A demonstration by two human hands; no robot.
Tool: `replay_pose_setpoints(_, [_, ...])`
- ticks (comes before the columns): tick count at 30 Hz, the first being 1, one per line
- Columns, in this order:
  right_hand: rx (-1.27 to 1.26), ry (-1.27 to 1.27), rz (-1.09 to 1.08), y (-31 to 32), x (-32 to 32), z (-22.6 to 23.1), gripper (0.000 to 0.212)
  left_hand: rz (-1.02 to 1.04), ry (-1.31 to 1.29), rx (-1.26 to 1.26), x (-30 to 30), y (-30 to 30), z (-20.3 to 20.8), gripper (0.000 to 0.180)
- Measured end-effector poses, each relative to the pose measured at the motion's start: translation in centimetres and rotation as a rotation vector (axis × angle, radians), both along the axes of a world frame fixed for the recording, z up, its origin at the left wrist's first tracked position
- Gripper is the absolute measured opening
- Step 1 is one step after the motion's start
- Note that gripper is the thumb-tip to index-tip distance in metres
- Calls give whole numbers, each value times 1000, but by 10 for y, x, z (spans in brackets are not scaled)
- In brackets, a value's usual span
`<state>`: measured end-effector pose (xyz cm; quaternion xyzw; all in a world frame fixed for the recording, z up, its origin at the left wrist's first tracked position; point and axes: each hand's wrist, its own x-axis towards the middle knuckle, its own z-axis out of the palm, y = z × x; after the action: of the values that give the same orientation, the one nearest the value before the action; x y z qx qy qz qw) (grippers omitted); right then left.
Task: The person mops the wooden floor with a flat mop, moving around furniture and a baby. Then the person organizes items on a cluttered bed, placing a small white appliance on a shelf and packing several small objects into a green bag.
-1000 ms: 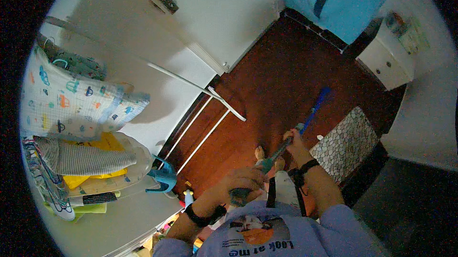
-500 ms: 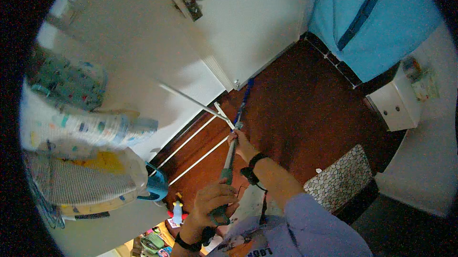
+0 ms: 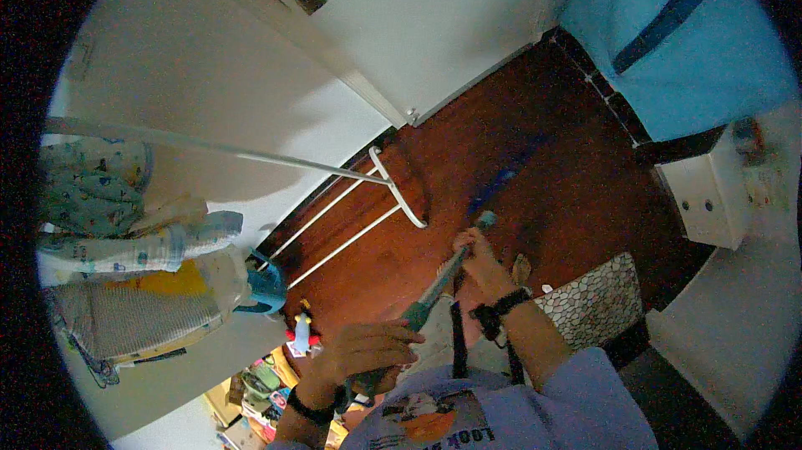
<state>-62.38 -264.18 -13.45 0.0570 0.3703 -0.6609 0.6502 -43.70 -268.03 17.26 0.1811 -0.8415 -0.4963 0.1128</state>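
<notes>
My left hand [image 3: 368, 350] is closed round the upper part of a mop's grey-green handle [image 3: 443, 281], close to my body. Farther down the handle, my right hand [image 3: 482, 256] is wrapped round it. Beyond that hand a blue mop head [image 3: 501, 184] shows as a blurred strip over the reddish-brown floor [image 3: 468, 141]; its exact shape is smeared. Left of the mop head stands the white foot of a drying rack [image 3: 399, 191], apart from it.
Clothes hang at the left, near a mesh basket [image 3: 138, 304] and a blue bucket [image 3: 266, 287]. A bird-like toy [image 3: 302, 333] lies below them. White door [image 3: 434, 24] ahead; blue curtain [image 3: 693, 57], white box [image 3: 702, 199] and pebble-patterned mat [image 3: 593, 304] at right.
The mop head and my right hand have moved right, away from the drying rack's foot and the door corner. Both hands keep hold of the handle. The view has shifted slightly.
</notes>
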Motion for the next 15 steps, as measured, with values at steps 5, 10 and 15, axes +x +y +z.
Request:
replay_pose_setpoints(5, [223, -77, -229, 54, -80, -23, 25, 58, 3, 298, -38, 26, -57, 21])
replay_pose_setpoints(10, [347, -160, -335, 41, -98, -45, 34, 234, 238, 283, -41, 45, -95, 20])
replay_pose_setpoints(15, [307, -706, -227, -6, -37, -30, 32, 408, 84, 122, -8, 49, -32, 10])
